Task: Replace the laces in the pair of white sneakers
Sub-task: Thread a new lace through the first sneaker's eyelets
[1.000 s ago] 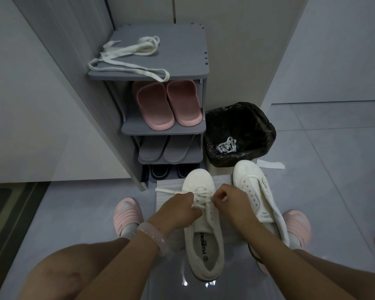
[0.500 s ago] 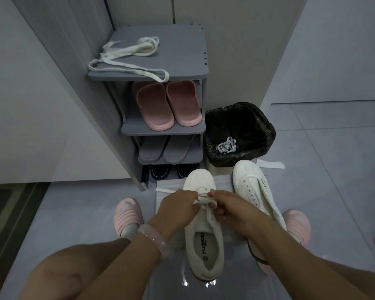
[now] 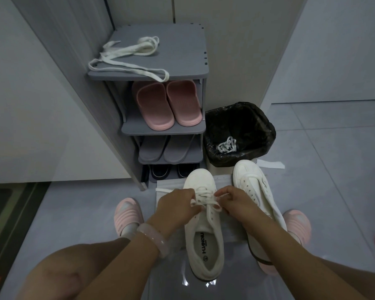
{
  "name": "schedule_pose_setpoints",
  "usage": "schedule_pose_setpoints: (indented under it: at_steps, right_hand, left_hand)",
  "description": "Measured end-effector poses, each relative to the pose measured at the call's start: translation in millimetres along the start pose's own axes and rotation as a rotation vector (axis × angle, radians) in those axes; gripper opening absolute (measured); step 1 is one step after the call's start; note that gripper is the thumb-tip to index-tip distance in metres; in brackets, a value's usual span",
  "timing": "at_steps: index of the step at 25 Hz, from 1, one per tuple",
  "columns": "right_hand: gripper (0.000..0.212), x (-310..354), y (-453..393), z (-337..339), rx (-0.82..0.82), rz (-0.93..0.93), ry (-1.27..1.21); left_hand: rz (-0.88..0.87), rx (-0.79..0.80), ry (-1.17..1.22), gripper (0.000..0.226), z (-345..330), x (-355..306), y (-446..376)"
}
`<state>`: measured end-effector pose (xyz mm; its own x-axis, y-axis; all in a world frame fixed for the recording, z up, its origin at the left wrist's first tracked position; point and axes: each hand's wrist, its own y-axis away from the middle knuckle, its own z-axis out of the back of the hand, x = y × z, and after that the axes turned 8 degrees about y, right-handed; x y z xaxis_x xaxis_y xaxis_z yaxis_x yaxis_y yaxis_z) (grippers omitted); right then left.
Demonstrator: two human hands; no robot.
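Two white sneakers stand on the floor in front of me. The left sneaker (image 3: 205,239) has a white lace (image 3: 206,197) threaded through its front eyelets. My left hand (image 3: 175,207) pinches the lace on the shoe's left side. My right hand (image 3: 236,201) pinches the lace on the right side, over the eyelets. One lace end (image 3: 160,190) trails off to the left past my left hand. The right sneaker (image 3: 253,182) stands beside it, partly hidden by my right forearm, with few laces showing. A loose white lace (image 3: 128,55) lies on top of the grey shoe rack (image 3: 182,68).
The rack holds pink slippers (image 3: 167,102), grey slippers (image 3: 160,149) and dark shoes below. A bin with a black bag (image 3: 247,124) beside it contains a bundled lace (image 3: 226,145). My feet in pink sandals (image 3: 128,213) flank the sneakers. A white paper scrap (image 3: 270,164) lies by the bin.
Both hands came together over the left sneaker's eyelets, then drew slightly apart again, with the lace now stretched between them across the shoe.
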<state>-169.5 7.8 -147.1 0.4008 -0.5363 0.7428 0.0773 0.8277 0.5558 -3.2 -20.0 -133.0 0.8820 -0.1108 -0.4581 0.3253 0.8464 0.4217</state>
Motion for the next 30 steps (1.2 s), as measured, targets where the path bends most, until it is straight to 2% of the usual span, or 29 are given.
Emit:
schedule_pose_setpoints:
  at_steps: [2, 5, 6, 9, 11, 13, 21, 23, 27, 28, 30]
  right_hand:
    - [0.017, -5.3, -3.3, -3.6, -0.043, 0.015, 0.095]
    - [0.016, -1.9, -7.2, -1.3, -0.146, 0.143, 0.176]
    - [0.017, 1.9, -6.6, 2.3, -0.078, 0.222, 0.248]
    - [0.063, 6.4, -2.8, 6.2, 0.254, 0.355, 0.607]
    - [0.078, 2.3, -1.1, 2.0, 0.264, 0.342, 0.684]
    - [0.085, -2.1, -2.0, -0.8, 0.233, 0.324, 0.669]
    - [0.09, 0.3, -3.0, -1.9, 0.232, 0.289, 0.678]
    - [0.09, 0.0, -2.0, -1.6, 0.231, 0.283, 0.662]
    - [0.09, -0.8, -1.8, -2.6, 0.229, 0.28, 0.645]
    - [0.09, -1.5, -2.2, -2.8, 0.226, 0.283, 0.649]
    - [0.086, -0.5, -0.2, -3.5, 0.211, 0.288, 0.675]
  left_hand:
    - [-0.082, -0.073, -0.043, 0.028, -5.3, -5.5, 1.1]
    - [-0.117, -0.036, -0.017, 0.024, -11.1, -9.7, -0.2]
    - [-0.104, -0.007, 0.006, 0.025, -11.7, -9.2, -2.1]
    - [-0.072, 0.06, 0.096, 0.027, -13.4, -6.8, -7.4]
    - [-0.079, 0.041, 0.128, 0.023, -14.6, -6.2, -8.9]
    - [-0.091, 0.031, 0.13, 0.021, -14.8, -6.1, -8.8]
    - [-0.128, 0.113, 0.186, 0.02, 43.7, -3.5, 3.6]
    - [-0.14, 0.176, 0.178, 0.013, 53.3, -2.2, 8.8]
    - [-0.164, 0.32, 0.122, 0.014, 59.7, 1.8, 12.7]
    - [-0.164, 0.315, 0.136, 0.015, 58.6, 1.9, 12.0]
    - [-0.148, 0.192, 0.247, 0.014, 56.9, -1.7, 10.6]
